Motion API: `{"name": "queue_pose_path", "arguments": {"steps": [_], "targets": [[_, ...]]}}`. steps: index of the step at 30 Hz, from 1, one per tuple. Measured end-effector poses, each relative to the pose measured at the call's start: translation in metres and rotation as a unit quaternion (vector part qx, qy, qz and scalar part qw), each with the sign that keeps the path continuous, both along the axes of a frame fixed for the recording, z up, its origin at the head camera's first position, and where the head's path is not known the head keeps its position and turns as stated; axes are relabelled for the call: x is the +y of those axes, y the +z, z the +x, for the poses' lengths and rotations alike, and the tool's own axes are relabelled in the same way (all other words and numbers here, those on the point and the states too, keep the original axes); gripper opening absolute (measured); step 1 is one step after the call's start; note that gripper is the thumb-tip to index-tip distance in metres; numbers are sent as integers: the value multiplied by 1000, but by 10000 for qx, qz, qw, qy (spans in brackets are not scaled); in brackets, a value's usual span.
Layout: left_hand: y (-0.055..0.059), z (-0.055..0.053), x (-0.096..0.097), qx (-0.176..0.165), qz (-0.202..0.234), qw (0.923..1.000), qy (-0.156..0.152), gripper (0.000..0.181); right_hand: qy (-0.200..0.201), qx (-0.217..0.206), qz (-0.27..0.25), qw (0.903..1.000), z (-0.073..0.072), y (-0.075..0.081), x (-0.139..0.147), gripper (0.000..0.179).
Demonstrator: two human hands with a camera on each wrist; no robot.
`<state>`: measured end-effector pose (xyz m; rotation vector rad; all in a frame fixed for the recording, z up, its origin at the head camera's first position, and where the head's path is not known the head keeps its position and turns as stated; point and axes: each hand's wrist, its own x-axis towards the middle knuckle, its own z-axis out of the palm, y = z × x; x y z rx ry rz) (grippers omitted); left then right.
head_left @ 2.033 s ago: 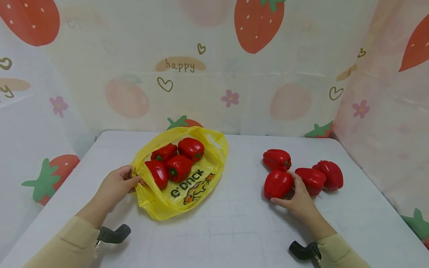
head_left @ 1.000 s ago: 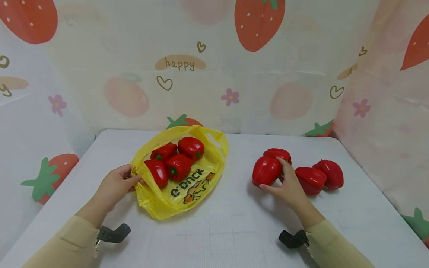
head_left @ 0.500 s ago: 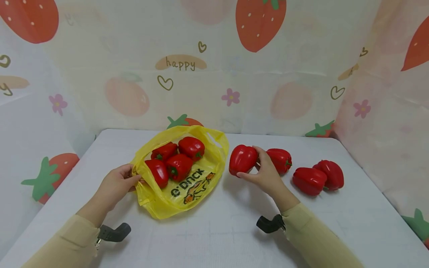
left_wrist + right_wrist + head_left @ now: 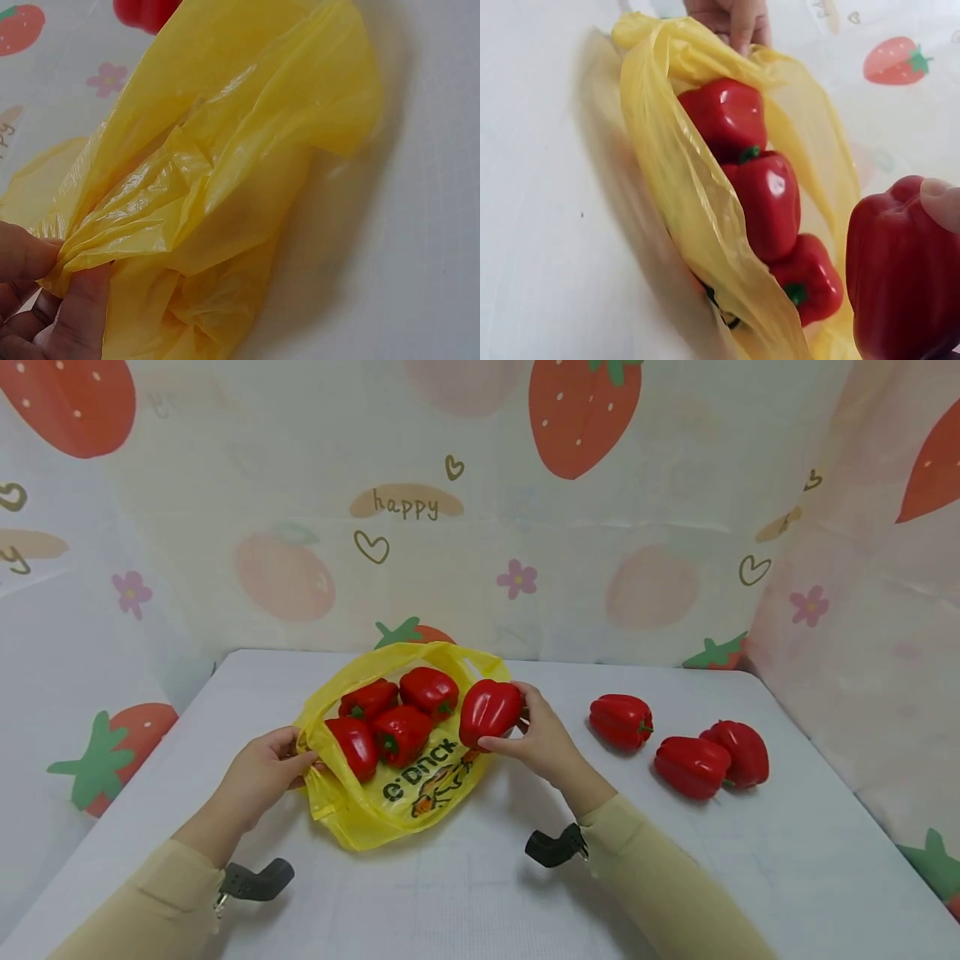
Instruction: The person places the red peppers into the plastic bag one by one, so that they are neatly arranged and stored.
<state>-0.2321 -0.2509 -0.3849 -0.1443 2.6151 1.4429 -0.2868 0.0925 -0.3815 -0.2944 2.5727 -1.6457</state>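
A yellow plastic bag (image 4: 360,827) lies on the table with its mouth spread wide and several red bell peppers (image 4: 402,735) inside. At the bag's left rim my left hand (image 4: 258,777) pinches the gathered plastic; in the left wrist view thumb and fingers (image 4: 82,307) squeeze the folds. My right hand (image 4: 551,739) grips another red bell pepper (image 4: 489,713) by its right side, over the bag's right edge. In the right wrist view that held pepper (image 4: 900,277) is beside the bag's opening, and the thumb (image 4: 941,202) presses its end.
On the right half of the white table (image 4: 480,910), one bell pepper (image 4: 621,722) lies alone. Two more bell peppers (image 4: 692,767) touch each other farther right. A strawberry-print cloth (image 4: 480,577) hangs behind and at both sides.
My right hand has lifted a bell pepper from the group on the right and carried it left to the bag's edge. The left hand has kept its hold on the rim.
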Motion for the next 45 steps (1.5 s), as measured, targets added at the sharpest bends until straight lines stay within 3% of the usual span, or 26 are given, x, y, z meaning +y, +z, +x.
{"name": "queue_pose_path", "arguments": {"steps": [22,45], "targets": [[-2,-1,-1,18,-22,10000,31,41,49,-383,118,9992,-13,-17,-33,89],[-2,1,-2,40,-25,10000,9,41,-366,-352,1083,9928,-25,-30,-43,99]]}}
